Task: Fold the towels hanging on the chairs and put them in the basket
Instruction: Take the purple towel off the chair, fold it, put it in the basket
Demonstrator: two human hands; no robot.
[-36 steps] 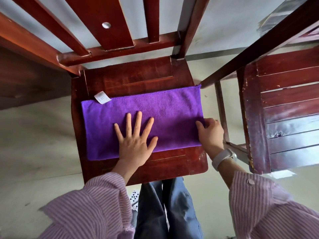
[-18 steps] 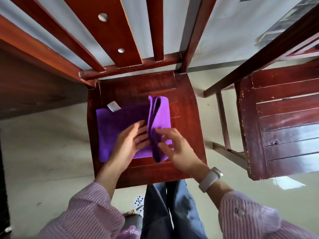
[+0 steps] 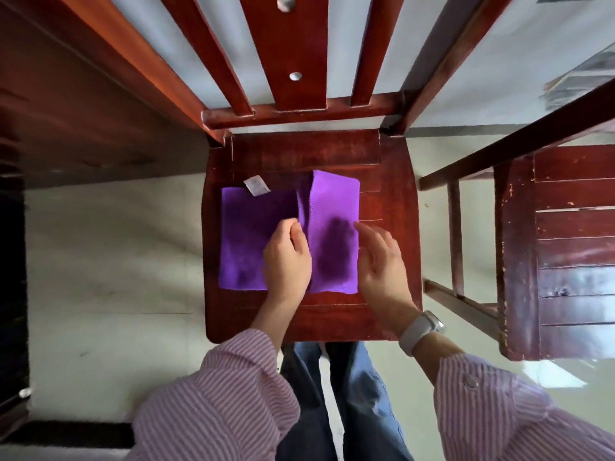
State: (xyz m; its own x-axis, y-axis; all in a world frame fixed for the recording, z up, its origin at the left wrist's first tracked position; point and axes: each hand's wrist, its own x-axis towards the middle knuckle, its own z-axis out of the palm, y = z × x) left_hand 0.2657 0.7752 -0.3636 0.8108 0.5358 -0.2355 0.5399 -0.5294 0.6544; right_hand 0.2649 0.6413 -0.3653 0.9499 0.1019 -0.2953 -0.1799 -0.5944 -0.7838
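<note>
Purple towel (image 3: 256,241) lying on the seat of the near chair (image 3: 386,294), part-folded: right portion turned over toward the middle, its raised edge standing along the centre line, white tag (image 3: 255,187) poking out at the far left corner. Judged mid-fold, with at least one more fold likely, then the carry to a basket nowhere in view. Left hand (image 3: 288,261) resting on the towel at the fold, fingers curled at the flap's edge; whether pinching cloth, cannot tell. Right hand (image 3: 382,261) just above the towel's right edge, fingers straight and loose, holding nothing. Bare seat wood all round the towel, widest at the front. Second chair (image 3: 565,254) close on the right, backrest slats ahead, open floor (image 3: 109,261) left.
</note>
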